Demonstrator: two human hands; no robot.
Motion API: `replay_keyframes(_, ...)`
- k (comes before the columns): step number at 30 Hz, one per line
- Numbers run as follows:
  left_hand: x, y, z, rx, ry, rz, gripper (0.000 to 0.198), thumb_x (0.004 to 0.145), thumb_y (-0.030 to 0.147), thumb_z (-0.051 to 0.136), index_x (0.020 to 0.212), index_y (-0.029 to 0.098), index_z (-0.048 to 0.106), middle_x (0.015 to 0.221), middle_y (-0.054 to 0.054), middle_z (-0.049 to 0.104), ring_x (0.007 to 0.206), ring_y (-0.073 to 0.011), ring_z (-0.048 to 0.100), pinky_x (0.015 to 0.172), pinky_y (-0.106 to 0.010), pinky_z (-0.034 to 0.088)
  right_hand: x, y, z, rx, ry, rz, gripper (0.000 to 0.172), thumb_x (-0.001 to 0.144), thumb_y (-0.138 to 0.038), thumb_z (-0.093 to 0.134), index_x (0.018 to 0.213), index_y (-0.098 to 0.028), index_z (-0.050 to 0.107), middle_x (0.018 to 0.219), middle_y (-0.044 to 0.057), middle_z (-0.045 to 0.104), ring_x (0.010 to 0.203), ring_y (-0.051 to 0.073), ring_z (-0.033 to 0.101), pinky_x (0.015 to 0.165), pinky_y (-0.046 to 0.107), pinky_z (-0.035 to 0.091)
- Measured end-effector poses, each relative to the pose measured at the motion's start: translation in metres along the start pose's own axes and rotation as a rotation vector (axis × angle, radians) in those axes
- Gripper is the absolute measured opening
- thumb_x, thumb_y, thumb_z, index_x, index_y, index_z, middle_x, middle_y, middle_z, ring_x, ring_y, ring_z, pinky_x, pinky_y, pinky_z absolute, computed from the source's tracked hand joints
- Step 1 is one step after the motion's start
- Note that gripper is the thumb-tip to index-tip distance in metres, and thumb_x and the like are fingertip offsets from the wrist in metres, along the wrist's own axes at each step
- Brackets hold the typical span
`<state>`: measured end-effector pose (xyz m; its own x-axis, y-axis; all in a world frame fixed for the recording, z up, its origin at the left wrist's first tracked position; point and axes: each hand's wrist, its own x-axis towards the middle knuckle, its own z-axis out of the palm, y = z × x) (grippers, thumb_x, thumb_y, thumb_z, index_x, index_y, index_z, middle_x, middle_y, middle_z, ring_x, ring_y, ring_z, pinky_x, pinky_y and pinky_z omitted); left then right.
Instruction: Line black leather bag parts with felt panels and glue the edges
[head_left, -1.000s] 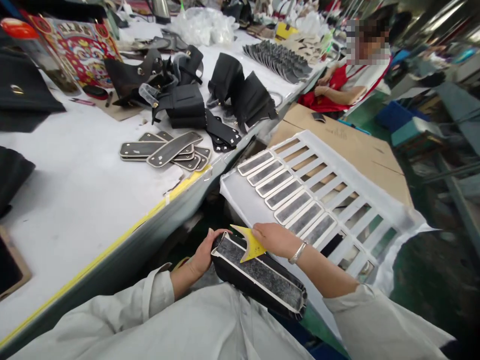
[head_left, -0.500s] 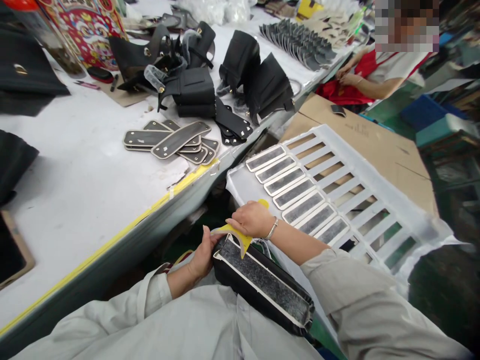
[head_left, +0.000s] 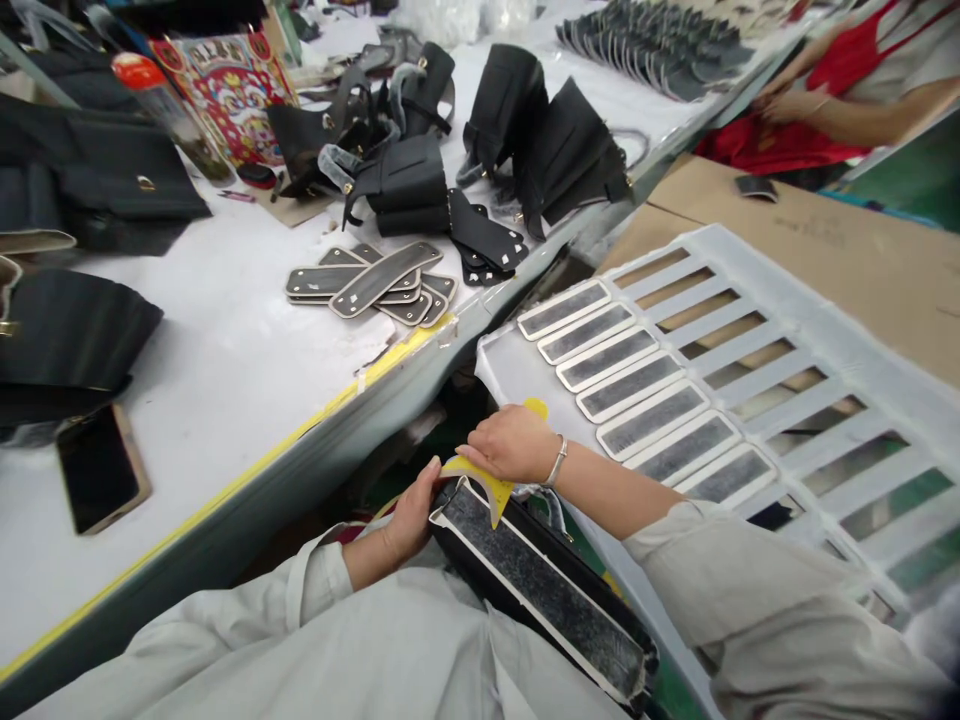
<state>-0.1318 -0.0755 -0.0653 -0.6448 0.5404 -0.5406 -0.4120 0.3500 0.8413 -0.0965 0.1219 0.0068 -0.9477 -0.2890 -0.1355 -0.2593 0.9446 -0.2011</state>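
Note:
A black bag (head_left: pixel 547 590) rests on its side against my lap, its long dark base panel edged with white strips facing up. My left hand (head_left: pixel 412 510) grips the bag's far end, thumb raised along it; some fingers are hidden. In my right hand (head_left: pixel 514 443) is a curved yellow piece (head_left: pixel 501 495) with a grey edge, held over that same end of the base. A bit of yellow also shows above the knuckles. Whether the piece presses on the bag, I cannot tell.
Strips with metal studs (head_left: pixel 386 280) lie stacked on the white table (head_left: pixel 247 370), near black bags (head_left: pixel 409 185). A phone (head_left: pixel 101 468) is at left. To the right, a slotted white sheet (head_left: pixel 720 255) carries dark panels (head_left: pixel 619 385). A co-worker in a red apron (head_left: pixel 840 60) sits beyond.
My view has swung left, so more bags and the whole phone show at the left. Both hands keep their hold; the yellow piece stays at the bag's far end.

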Motion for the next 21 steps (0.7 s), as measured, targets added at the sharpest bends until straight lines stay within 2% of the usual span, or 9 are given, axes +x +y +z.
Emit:
replay_keyframes(3,0.000,-0.001,-0.004,0.088,0.047,0.036,0.055,0.081,0.061,0.043,0.093,0.014,0.068,0.097,-0.009,0.069,0.107,-0.0292,0.056,0.097,-0.041,0.040,-0.001,0.002,0.002,0.017,0.013,-0.023,0.063,0.096,-0.047,0.016,0.080,-0.014,0.067,0.080,0.011,0.070,0.072,0.020,0.064,0.065,0.030,0.034)
replay_keyframes(8,-0.002,0.005,-0.010,0.168,0.043,0.103,0.038,0.078,0.051,0.053,0.086,0.017,0.069,0.096,-0.008,0.069,0.109,-0.0299,0.055,0.099,-0.042,0.039,-0.005,0.004,0.006,0.059,-0.004,-0.012,0.060,0.096,-0.047,0.018,0.082,-0.014,0.067,0.082,0.012,0.070,0.075,0.021,0.063,0.067,0.031,0.035)
replay_keyframes(11,-0.002,0.013,-0.012,0.222,-0.073,0.193,0.032,0.074,0.046,0.060,0.089,0.020,0.070,0.102,-0.007,0.068,0.110,-0.0290,0.053,0.102,-0.040,0.036,-0.010,0.001,0.010,0.093,-0.013,0.028,0.057,0.096,-0.044,0.020,0.083,-0.015,0.067,0.081,0.011,0.070,0.075,0.022,0.064,0.065,0.031,0.036)
replay_keyframes(13,-0.002,0.020,-0.011,0.245,-0.186,0.213,0.036,0.078,0.046,0.055,0.097,0.020,0.069,0.107,-0.006,0.067,0.110,-0.0277,0.054,0.102,-0.039,0.036,-0.015,-0.003,0.012,0.115,-0.025,0.058,0.055,0.096,-0.042,0.020,0.083,-0.015,0.067,0.080,0.011,0.070,0.074,0.023,0.064,0.064,0.032,0.037)
replay_keyframes(17,-0.001,0.033,-0.004,0.209,-0.305,0.144,0.048,0.087,0.051,0.040,0.112,0.017,0.063,0.116,-0.006,0.063,0.109,-0.0264,0.054,0.100,-0.037,0.036,-0.026,-0.011,0.016,0.166,-0.060,0.157,0.059,0.096,-0.043,0.017,0.082,-0.015,0.067,0.079,0.013,0.069,0.076,0.025,0.065,0.064,0.032,0.039)
replay_keyframes(21,-0.003,0.039,0.000,0.124,-0.456,0.116,0.050,0.088,0.051,0.041,0.119,0.015,0.058,0.121,-0.009,0.059,0.110,-0.0276,0.053,0.098,-0.037,0.038,-0.038,-0.018,0.018,0.200,-0.121,0.191,0.055,0.096,-0.042,0.018,0.094,-0.016,0.067,0.078,0.014,0.069,0.078,0.025,0.065,0.065,0.031,0.041)
